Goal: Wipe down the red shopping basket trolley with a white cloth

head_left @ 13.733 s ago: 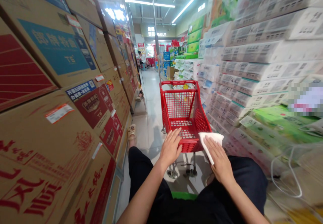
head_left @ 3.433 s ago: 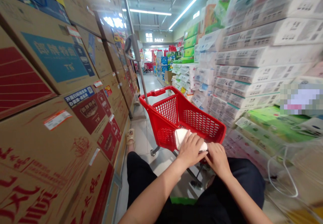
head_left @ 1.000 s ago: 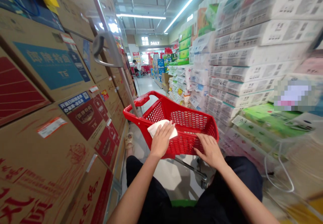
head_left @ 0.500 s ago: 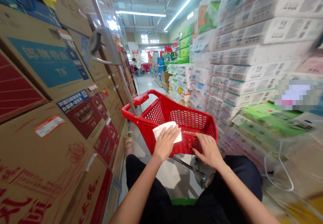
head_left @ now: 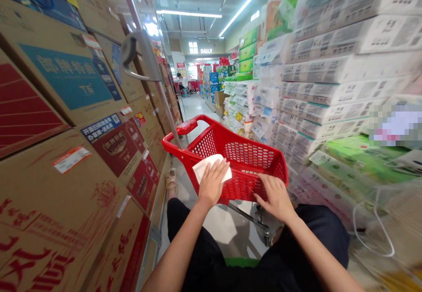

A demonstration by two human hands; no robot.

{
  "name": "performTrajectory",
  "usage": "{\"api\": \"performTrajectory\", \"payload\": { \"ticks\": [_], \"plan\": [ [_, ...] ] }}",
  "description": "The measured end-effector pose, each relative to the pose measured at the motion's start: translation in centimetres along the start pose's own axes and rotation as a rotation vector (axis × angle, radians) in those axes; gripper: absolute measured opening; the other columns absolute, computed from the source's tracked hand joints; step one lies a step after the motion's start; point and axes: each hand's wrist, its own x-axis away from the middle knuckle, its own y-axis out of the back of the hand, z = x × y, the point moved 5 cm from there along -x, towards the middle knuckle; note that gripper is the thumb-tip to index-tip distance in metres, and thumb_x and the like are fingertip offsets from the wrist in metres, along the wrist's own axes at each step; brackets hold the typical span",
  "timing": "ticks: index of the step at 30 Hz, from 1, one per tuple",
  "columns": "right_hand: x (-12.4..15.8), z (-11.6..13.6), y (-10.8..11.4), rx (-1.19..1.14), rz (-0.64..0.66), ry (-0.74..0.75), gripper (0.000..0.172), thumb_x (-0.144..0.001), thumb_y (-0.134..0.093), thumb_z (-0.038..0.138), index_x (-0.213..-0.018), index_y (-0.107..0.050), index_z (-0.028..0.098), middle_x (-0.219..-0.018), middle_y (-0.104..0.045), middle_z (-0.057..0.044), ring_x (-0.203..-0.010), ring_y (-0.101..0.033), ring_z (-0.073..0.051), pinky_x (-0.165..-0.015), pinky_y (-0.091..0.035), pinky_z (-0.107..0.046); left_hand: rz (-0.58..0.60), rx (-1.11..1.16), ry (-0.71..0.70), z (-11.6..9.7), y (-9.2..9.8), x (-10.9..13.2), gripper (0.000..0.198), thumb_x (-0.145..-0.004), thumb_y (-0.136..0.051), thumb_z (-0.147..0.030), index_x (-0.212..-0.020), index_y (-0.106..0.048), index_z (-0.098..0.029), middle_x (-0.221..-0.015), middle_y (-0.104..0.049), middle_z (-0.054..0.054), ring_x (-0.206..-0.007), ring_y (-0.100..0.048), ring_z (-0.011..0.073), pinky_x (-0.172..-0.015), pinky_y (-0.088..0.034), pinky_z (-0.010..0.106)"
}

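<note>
A red plastic shopping cart [head_left: 253,151] with a perforated basket stands before my knees. My left hand [head_left: 212,184] presses a folded white cloth [head_left: 201,169] against the near side of the basket, toward the handle end. The fingers lie long over the cloth, and its part under the palm is hidden. Farther right, my right hand [head_left: 275,195] holds the basket's near rim, with fingers over the top edge and the thumb on the outer side. The red handle [head_left: 187,126] is at the cart's left end.
Stacked cardboard cartons [head_left: 108,169] wall the left side, beside a metal pole with a grey handle [head_left: 130,55]. Plastic-wrapped tissue packs [head_left: 316,94] rise close on the right. A person [head_left: 183,83] sits far down the aisle.
My left hand has slid the cloth a little left along the cart, toward its handle. My right hand stays on the rim. The whole view has shifted slightly.
</note>
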Motion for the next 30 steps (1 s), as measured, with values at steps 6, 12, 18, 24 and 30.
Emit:
{"api": "performTrajectory", "payload": {
  "ticks": [6, 12, 18, 24, 30],
  "plan": [
    [0.1, 0.2, 0.1, 0.002, -0.007, 0.006, 0.066, -0.091, -0.053, 0.044, -0.149, -0.036, 0.017, -0.130, -0.058, -0.017, -0.115, -0.052, -0.032, -0.099, -0.038, -0.047, -0.111, -0.076, 0.152, 4.3, 2.3, 0.0, 0.069, -0.091, -0.042, -0.010, -0.157, -0.028, -0.024, -0.163, -0.029, 0.001, -0.153, -0.021, 0.0207, -0.128, -0.012, 0.047],
    [0.2, 0.6, 0.0, 0.020, -0.036, 0.001, 0.067, -0.091, -0.053, 0.045, -0.150, -0.036, 0.017, -0.127, -0.060, -0.016, -0.114, -0.054, -0.032, -0.099, -0.039, -0.047, -0.174, -0.086, 0.238, 4.4, 2.2, -0.1, 0.062, -0.091, -0.044, -0.011, -0.152, -0.038, -0.020, -0.156, -0.043, 0.006, -0.149, -0.031, 0.0247, -0.127, -0.015, 0.051],
    [0.4, 0.4, 0.0, 0.023, -0.004, -0.009, 0.065, -0.091, -0.054, 0.044, -0.147, -0.038, 0.015, -0.130, -0.058, -0.015, -0.116, -0.052, -0.031, -0.101, -0.038, -0.046, -0.008, -0.014, -0.017, 0.9, 0.6, -0.3, 0.064, -0.092, -0.045, -0.014, -0.155, -0.034, -0.022, -0.161, -0.035, 0.002, -0.150, -0.029, 0.0202, -0.127, -0.017, 0.045],
    [0.4, 0.8, 0.0, 0.019, -0.022, -0.021, 0.065, -0.091, -0.054, 0.044, -0.148, -0.037, 0.016, -0.130, -0.058, -0.015, -0.117, -0.052, -0.031, -0.101, -0.038, -0.046, -0.154, -0.117, 0.227, 4.4, 2.2, 0.1, 0.063, -0.092, -0.045, -0.012, -0.154, -0.034, -0.018, -0.162, -0.031, 0.006, -0.153, -0.021, 0.0235, -0.127, -0.015, 0.049],
    [0.2, 0.9, -0.2, 0.025, -0.045, -0.023, 0.064, -0.091, -0.053, 0.045, -0.147, -0.039, 0.017, -0.129, -0.059, -0.015, -0.116, -0.053, -0.032, -0.101, -0.037, -0.047, -0.040, -0.045, 0.058, -3.0, -1.0, -0.5, 0.065, -0.093, -0.047, -0.018, -0.156, -0.029, -0.019, -0.162, -0.033, 0.005, -0.151, -0.026, 0.0236, -0.127, -0.017, 0.048]
  ]
}}
